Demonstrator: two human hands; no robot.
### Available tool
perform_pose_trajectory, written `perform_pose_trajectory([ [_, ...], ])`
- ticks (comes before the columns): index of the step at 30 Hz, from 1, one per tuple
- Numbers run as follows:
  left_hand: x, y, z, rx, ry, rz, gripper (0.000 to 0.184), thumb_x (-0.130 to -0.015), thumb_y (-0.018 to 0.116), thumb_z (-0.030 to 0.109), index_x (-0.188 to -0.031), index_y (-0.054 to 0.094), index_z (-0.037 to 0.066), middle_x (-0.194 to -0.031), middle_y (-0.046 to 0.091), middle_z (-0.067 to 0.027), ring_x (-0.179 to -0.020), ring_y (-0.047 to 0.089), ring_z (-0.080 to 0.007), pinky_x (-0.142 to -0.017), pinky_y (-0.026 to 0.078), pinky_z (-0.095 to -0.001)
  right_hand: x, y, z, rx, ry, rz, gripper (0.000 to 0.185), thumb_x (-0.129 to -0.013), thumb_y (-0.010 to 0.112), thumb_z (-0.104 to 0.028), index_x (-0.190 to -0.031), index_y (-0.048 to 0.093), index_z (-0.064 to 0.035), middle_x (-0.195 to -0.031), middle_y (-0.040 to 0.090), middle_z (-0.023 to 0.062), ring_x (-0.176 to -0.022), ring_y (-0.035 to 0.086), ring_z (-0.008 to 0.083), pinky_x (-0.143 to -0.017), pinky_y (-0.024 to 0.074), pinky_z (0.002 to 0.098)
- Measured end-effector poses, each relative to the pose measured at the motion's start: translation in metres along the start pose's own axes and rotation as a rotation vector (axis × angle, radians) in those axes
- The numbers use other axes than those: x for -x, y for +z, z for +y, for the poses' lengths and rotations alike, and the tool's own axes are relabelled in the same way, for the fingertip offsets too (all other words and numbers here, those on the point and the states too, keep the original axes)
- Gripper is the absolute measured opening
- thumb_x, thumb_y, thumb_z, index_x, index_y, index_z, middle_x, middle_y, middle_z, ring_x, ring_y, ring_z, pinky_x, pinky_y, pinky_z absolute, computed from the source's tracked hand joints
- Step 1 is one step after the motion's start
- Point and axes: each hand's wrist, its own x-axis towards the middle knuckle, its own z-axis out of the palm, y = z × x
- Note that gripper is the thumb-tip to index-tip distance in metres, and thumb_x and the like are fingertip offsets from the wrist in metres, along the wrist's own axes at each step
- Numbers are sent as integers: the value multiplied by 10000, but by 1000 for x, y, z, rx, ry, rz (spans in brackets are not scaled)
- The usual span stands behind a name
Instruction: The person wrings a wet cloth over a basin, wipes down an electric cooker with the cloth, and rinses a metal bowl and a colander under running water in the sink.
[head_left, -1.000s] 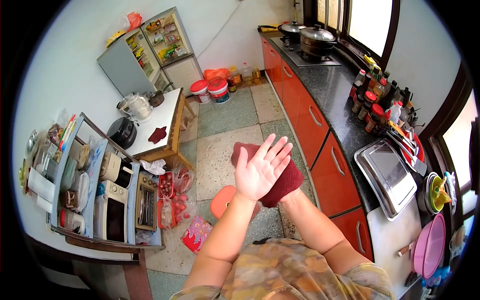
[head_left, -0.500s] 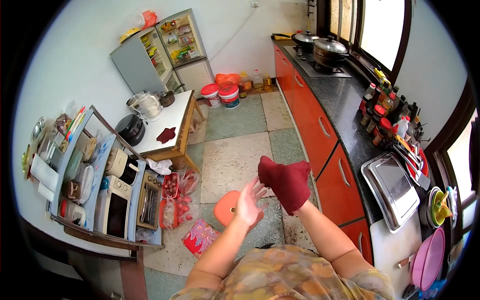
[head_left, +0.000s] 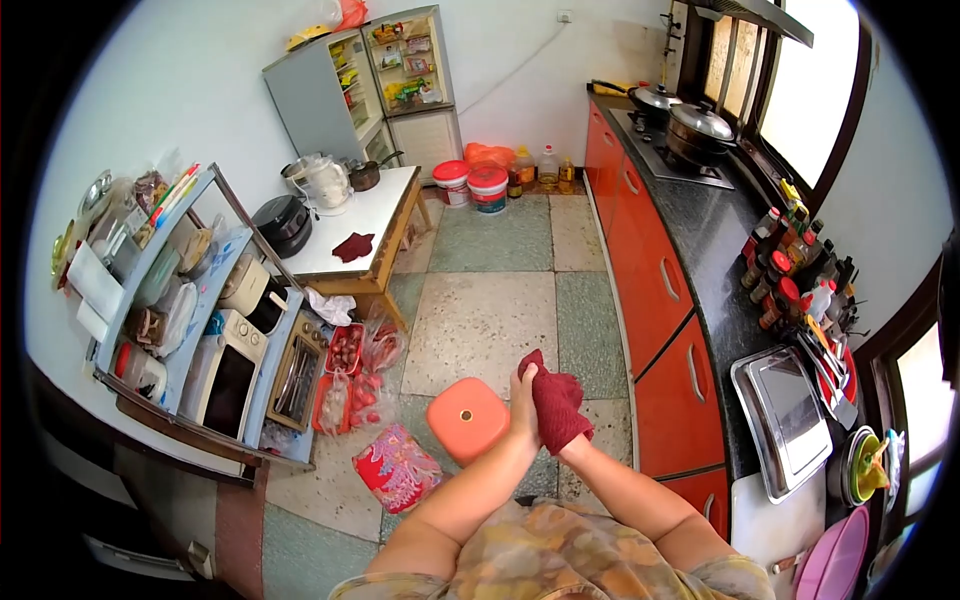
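Here are my hands, pressed together low in front of me! My left hand [head_left: 524, 408] clasps the side of the dark red mitt [head_left: 562, 392], its thumb side uppermost. My right hand [head_left: 560, 415] is inside that mitt, bare from the wrist down; whether its fingers are spread or curled, I can't tell. Just left of my left wrist, there's the orange stool [head_left: 468, 418] on the floor, a hole in its top. Next to it lies the patterned bag [head_left: 396, 468], and beyond that the red bags [head_left: 366, 398] by the shelf [head_left: 232, 400]. Over on the white table [head_left: 318, 252], near its edge, a dark red cloth [head_left: 353, 247] lies crumpled! To my right run the red cupboards [head_left: 680, 395], a tray [head_left: 785, 420] on the counter [head_left: 705, 235] above, and at the far end a lidded pot [head_left: 700, 135] sits on the stove [head_left: 655, 150].
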Motion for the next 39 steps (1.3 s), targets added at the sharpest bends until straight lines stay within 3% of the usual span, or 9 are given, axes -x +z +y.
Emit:
perform_pose_trajectory([
  [6,-22,-12,4,-971,861,-151,571,-869,472,408,-1274,327,34,-1147,440,-190,-1059,449,-342,-930,346,-361,5,-17,-43,-360,-84,-163,376,-903,457,-241,-1240,418,-77,-1183,492,19,-1076,467,131,-914,374,281],
  [11,10,2,69,-2097,954,-343,694,-763,593,432,-1359,277,268,-1397,241,-99,-1290,227,-286,-980,82,-645,32,-27,-105,-484,-44,-4,360,-789,565,-130,-1134,480,-73,-1159,498,44,-1057,473,177,-894,405,344],
  [13,6,-3,73,-2111,978,-337,677,-762,591,435,-1349,301,264,-1414,218,-80,-1314,162,-275,-992,59,-637,28,-41,-95,168,-261,46,371,-770,552,-127,-1130,487,-61,-1141,504,59,-1031,482,194,-876,403,366],
  [20,2,-4,64,-2177,977,-372,601,-787,556,426,-1316,370,209,-1417,241,-56,-1334,116,-247,-1031,59,-580,39,-30,-101,32,-266,135,359,-801,469,-157,-1108,479,29,-1094,497,158,-1043,459,297,-917,345,429],
  [26,-4,-7,42,-2160,748,-455,462,-842,498,325,-1235,459,88,-1296,412,-119,-1238,325,-272,-1014,243,-430,31,-15,-94,1814,-550,27,396,-828,397,-182,-1089,471,106,-1053,492,243,-1052,438,386,-952,295,484],
  [28,-11,7,39,-2070,125,-498,383,-842,475,215,-1194,488,65,-1218,475,-153,-1157,412,-289,-951,329,-397,17,-4,-73,940,-537,170,451,-730,526,-170,-1115,470,57,-988,514,178,-1013,456,315,-918,317,381],
  [29,-9,10,35,-2038,8,-498,370,-833,479,205,-1174,499,63,-1199,485,-153,-1142,423,-290,-942,337,-394,21,6,-65,1287,-583,174,430,-689,557,-119,-1095,500,10,-986,531,153,-1000,469,285,-903,330,351],
  [34,6,17,24,-2244,148,-761,310,-789,496,154,-1077,554,56,-1107,537,-158,-1065,476,-295,-897,378,-379,35,29,-118,1137,-493,-302,395,-587,617,-71,-980,599,-109,-985,598,83,-955,520,261,-848,382,334],
  [39,24,10,40,-2316,260,-953,259,-745,514,103,-980,608,48,-1014,588,-162,-989,529,-301,-852,419,-364,34,4,-85,282,-266,-139,584,-546,695,-135,-1105,547,-54,-1056,583,83,-1035,525,223,-911,358,334],
])
